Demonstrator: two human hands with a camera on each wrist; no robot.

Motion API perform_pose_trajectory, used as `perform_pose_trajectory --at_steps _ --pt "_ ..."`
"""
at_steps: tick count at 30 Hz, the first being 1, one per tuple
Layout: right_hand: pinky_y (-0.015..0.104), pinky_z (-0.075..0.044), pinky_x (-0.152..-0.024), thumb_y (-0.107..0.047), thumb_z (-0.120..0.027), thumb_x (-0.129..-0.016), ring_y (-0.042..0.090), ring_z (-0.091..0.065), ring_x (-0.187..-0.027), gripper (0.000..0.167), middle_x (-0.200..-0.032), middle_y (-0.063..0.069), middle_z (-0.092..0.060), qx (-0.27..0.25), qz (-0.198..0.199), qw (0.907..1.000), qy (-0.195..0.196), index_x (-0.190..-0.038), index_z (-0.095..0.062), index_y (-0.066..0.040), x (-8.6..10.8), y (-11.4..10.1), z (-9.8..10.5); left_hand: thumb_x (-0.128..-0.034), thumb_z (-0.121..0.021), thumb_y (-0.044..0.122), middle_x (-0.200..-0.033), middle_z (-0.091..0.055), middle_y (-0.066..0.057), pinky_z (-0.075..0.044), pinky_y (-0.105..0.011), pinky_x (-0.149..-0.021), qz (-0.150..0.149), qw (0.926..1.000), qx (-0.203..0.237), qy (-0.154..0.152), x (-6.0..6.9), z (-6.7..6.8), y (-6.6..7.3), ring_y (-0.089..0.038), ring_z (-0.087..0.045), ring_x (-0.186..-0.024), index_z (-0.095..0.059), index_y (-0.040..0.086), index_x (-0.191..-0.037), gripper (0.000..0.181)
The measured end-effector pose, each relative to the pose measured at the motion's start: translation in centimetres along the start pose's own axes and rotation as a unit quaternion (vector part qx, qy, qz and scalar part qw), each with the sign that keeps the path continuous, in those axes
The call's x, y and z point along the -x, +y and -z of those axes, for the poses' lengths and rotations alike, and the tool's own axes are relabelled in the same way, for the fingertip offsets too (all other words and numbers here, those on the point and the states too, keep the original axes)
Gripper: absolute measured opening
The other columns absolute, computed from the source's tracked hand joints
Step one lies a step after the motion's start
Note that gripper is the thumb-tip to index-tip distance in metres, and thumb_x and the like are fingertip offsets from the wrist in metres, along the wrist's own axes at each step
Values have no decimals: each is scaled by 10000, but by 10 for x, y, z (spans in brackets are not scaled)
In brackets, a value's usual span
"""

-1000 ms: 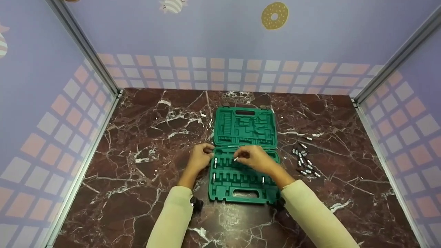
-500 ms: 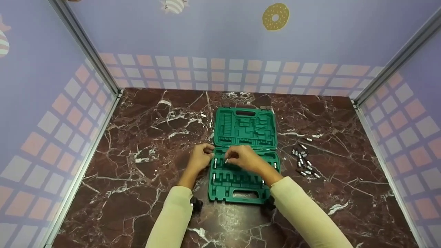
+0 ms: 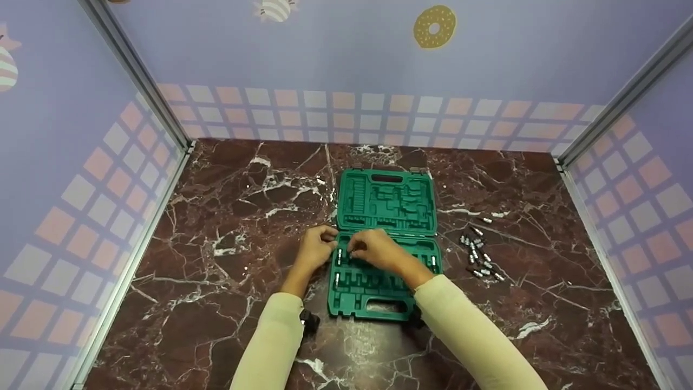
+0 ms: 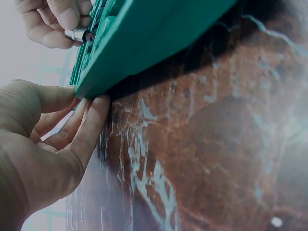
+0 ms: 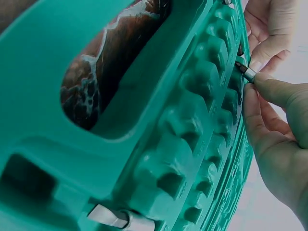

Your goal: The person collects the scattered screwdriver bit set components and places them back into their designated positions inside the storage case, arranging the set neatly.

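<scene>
An open green plastic tool case (image 3: 346, 309) lies on the marble-patterned table, its lid folded back away from me. My left hand (image 3: 314, 252) grips the case's left edge near the hinge, thumb on the rim and fingers against the side and underside. Over the upper left slots, my right hand (image 3: 376, 250) pinches a small bit socket (image 5: 249, 73), silver with a dark tip, between thumb and fingers. In the right wrist view its tip is at a slot. Other bit sockets sit in the case: one upper left (image 3: 339, 257), one below it (image 3: 337, 280), one at right (image 3: 433, 262).
A loose pile of bit sockets (image 3: 476, 252) lies on the table right of the case, with one stray bit socket (image 3: 486, 220) behind it. Patterned panels (image 3: 346, 116) wall the table at the back and both sides.
My right hand has moved left across the case with the bit socket, towards the upper left slots. The left hand stays on the case edge.
</scene>
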State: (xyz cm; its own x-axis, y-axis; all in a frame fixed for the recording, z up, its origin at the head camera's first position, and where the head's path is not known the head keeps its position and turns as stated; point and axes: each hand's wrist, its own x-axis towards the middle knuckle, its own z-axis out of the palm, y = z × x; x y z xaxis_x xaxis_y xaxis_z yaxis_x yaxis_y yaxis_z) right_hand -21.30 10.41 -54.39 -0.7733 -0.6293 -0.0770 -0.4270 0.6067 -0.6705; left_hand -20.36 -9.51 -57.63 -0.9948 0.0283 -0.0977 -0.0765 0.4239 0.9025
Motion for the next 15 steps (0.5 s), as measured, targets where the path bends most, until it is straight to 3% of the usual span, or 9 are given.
perform_pose_trajectory --at_steps 15 --pt "420 -590 -834 -64 -744 -939 271 -706 -964 87 -1041 122 -738 503 91 9986 145 -1017 -773 -41 -10 -6 -8 -928 -665 -47 -1025 -725 -190 -579 -397 -771 -35 10000 30 25 -2 -1 -1 -290 -708 -891 -740 -13 -1115 204"
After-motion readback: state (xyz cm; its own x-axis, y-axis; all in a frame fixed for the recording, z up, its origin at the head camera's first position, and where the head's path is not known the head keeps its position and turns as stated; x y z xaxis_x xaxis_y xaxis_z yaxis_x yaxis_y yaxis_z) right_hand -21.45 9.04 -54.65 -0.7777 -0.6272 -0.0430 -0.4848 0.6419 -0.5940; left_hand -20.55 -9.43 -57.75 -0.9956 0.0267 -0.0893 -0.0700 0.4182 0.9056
